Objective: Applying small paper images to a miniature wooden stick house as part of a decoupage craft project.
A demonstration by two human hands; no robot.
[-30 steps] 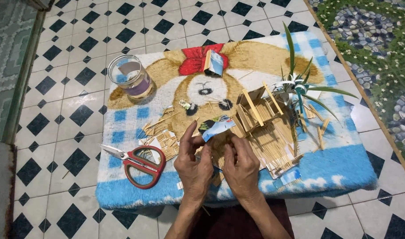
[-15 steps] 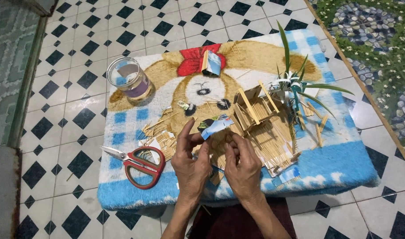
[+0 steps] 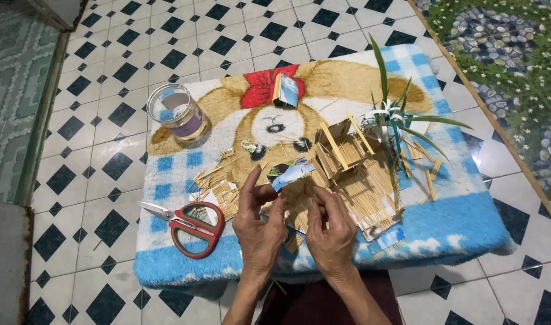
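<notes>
Hands over mat (image 3: 167,265), near edge, working a paper slip (image 3: 292,173).
Left hand (image 3: 260,225) pinches the slip at its left end; right hand (image 3: 329,232) close beside it, fingers curled, grip cannot be told. Scissors (image 3: 188,224) lie left; stick house (image 3: 347,156) just beyond; jar (image 3: 176,111) far left.

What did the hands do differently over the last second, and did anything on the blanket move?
Very little changed. The left hand keeps pinching the small blue-and-white paper piece, and the right hand stays close beside it, fingers shifted only slightly. The red scissors, glass jar, wooden stick model and small plant lie where they were on the blanket.
</notes>
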